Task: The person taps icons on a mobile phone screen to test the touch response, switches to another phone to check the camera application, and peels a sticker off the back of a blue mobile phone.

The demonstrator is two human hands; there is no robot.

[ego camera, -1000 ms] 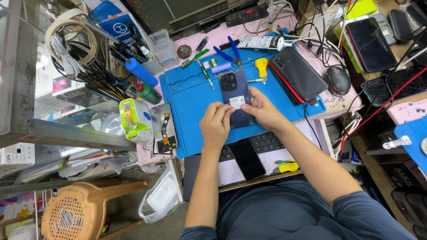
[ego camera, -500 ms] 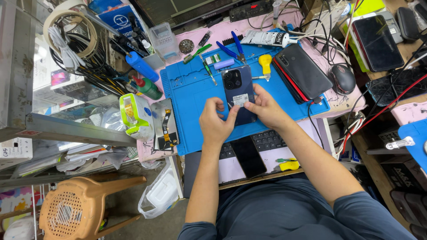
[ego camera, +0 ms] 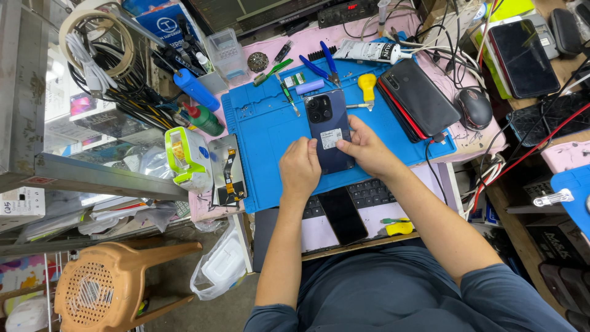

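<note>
two hands are on the dark blue smartphone (ego camera: 329, 130), which lies back-up near the middle of the blue repair mat (ego camera: 264, 129), its camera cluster pointing toward the far edge of the bench (ego camera: 319, 43). my left hand (ego camera: 299, 168) is curled against the phone's lower left edge, fingers closed on it; my right hand (ego camera: 364, 149) pinches the lower right edge, thumb on the back just beside the small white sticker (ego camera: 330, 139). so both hands have hold of the same phone, neither one open.

as i judge it, the back cover looks seated on the body and the hands are pressing along its lower end, so the work seems well along, though i cannot tell whether the seam is fully closed. a yellow-handled screwdriver (ego camera: 366, 88), blue-handled pliers (ego camera: 324, 66) and a green-handled tool (ego camera: 287, 93) lie untouched at the mat's far edge. a second black phone (ego camera: 416, 98) rests on the mat's right side, and a loose display panel (ego camera: 227, 169) sits just off its left edge.
</note>
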